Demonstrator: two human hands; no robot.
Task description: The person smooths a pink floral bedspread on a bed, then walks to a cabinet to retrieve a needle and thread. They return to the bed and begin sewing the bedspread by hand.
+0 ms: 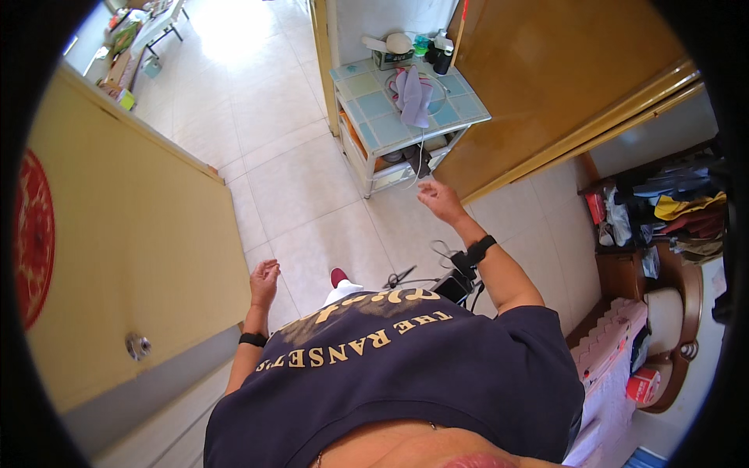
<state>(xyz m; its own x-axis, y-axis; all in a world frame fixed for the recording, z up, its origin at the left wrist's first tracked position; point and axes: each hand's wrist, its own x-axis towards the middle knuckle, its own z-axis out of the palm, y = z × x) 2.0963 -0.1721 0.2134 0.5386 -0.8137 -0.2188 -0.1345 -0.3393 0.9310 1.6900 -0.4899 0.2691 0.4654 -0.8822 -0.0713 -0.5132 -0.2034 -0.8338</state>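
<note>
My left hand hangs beside the pale yellow door, its fingers loosely curled and nothing visible in it. Ahead on the right, my right hand is held out with bent, slightly spread fingers and holds nothing. It appears just in front of a small tile-topped cabinet; whether it touches the cabinet is hard to tell, but a gap seems to show. A grey-white cloth with pink trim lies on the cabinet top. Black straps circle both wrists. A black device with cables shows beside my waist.
The tiled floor runs through a doorway towards a bright room. A brown wooden door stands behind the cabinet. To the right are piled clothes and a dresser with a pink lace cover. Bottles stand on the cabinet.
</note>
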